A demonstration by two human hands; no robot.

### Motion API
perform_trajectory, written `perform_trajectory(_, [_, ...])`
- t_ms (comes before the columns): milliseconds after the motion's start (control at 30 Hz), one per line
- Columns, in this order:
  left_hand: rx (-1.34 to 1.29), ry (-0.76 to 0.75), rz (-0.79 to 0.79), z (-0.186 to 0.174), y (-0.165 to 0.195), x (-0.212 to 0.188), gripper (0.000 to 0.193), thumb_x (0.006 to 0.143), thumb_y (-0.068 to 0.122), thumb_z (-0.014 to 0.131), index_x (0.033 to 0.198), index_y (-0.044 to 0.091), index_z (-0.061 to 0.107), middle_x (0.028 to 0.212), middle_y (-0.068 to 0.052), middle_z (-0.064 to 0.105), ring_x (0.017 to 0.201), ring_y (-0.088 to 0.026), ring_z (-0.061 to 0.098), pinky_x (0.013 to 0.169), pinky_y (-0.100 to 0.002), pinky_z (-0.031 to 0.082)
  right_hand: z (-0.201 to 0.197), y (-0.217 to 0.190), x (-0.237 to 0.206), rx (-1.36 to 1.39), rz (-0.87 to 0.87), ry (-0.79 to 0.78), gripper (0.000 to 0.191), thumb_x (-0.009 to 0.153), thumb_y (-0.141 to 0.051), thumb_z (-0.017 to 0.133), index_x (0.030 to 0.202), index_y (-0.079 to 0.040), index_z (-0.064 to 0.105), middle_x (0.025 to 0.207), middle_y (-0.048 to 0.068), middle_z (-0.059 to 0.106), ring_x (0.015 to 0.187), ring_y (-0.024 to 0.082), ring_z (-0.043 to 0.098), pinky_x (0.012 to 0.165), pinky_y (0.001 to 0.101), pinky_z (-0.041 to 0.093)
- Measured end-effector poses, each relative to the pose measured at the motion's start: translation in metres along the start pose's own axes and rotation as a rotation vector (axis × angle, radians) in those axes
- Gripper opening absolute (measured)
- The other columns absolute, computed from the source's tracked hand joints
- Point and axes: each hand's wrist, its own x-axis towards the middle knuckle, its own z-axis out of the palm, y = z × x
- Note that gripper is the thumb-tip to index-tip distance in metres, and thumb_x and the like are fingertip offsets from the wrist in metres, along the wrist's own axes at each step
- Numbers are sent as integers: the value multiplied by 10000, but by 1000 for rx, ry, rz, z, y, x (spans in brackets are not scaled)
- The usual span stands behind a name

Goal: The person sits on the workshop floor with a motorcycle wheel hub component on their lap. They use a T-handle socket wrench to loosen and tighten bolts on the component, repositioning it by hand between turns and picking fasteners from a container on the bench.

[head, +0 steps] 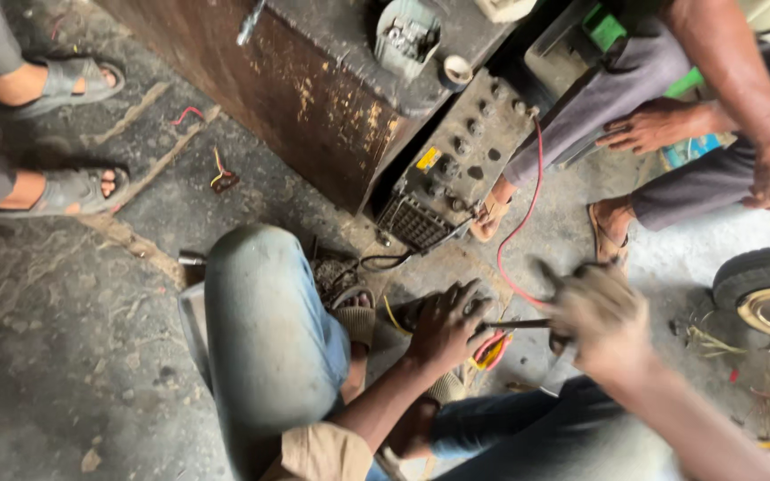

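Tool shaft (517, 324), thin and dark, lies level just right of lower centre, spanning the two hands of the seated person. Left hand (446, 326) presses down over a dark object on the floor, fingers curled, and the near end of the shaft disappears under them; whether that grip is closed on the shaft or on the object I cannot tell. Right hand (601, 317) is blurred, fist-shaped, its grip closed round the far end of the shaft. Beneath the shaft a red-and-yellow handled tool (492, 349) lies on the concrete floor (64, 338).

A red wire (528, 223) runs from just beside the right hand up to a grimy battery (461, 160) tilted against a rusty metal box (314, 80) at upper centre. The person's left knee (265, 312) in pale jeans fills lower centre.

Upper right: another person squats, one hand (648, 125) resting on a grey trouser leg, feet in sandals near the battery. Upper left: a third person's sandalled feet (64, 134). Right edge: part of a tyre (764, 285).
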Motion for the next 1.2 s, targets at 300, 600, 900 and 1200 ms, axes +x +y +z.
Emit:
perform_trajectory(300, [-10, 6, -25, 3, -3, 5, 798, 897, 516, 735, 1440, -28, 520, 1499, -228, 482, 1271, -397, 561, 1038, -522, 483, -33, -64, 17, 268, -71, 705, 399, 1198, -309, 460, 1463, -28, 562, 1432, 242, 513, 1288, 380, 557, 1107, 438, 470])
perform_trajectory(600, [-4, -79, -88, -4, 5, 9, 732, 875, 481, 743, 1444, 78, 523, 1542, -260, 416, 1290, -424, 539, 984, -538, 480, -29, 44, -22, 388, 44, -587, 521, 986, -396, 570, 1455, -176, 622, 1335, 93, 648, 1192, 297, 609, 997, 417, 460])
perform_trajectory(900, [-79, 41, 72, -11, 3, 5, 444, 831, 321, 824, 1203, 106, 712, 1459, -151, 518, 1326, -375, 521, 1037, -545, 474, 13, -23, 15, 196, -198, 694, 582, 1064, -420, 493, 1561, -122, 451, 1447, 122, 558, 1282, 337, 534, 1116, 448, 407])
perform_trajectory(1200, [-93, 86, 79, -7, 3, 4, 286, 827, 258, 814, 1060, 100, 763, 1388, -140, 568, 1323, -365, 534, 1040, -528, 453, -16, -16, 11, 887, 219, 69, 663, 1084, -552, 362, 1481, -51, 539, 1412, 115, 640, 1306, 229, 549, 1098, 397, 312])
